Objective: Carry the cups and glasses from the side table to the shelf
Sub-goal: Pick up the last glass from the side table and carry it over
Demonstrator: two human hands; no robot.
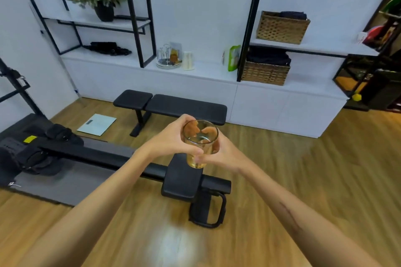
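Transit is the step I am reading here: both my left hand (173,136) and right hand (219,154) are wrapping a clear glass (199,143) mid-air above the bench (171,106), so I am judging that next comes a level walk to the shelf (206,71).

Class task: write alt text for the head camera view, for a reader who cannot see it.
Two bare hands, left hand and right hand, hold a clear glass upright above a wooden floor. Ahead stand a black bench and a white shelf carrying a glass rack and wicker baskets.
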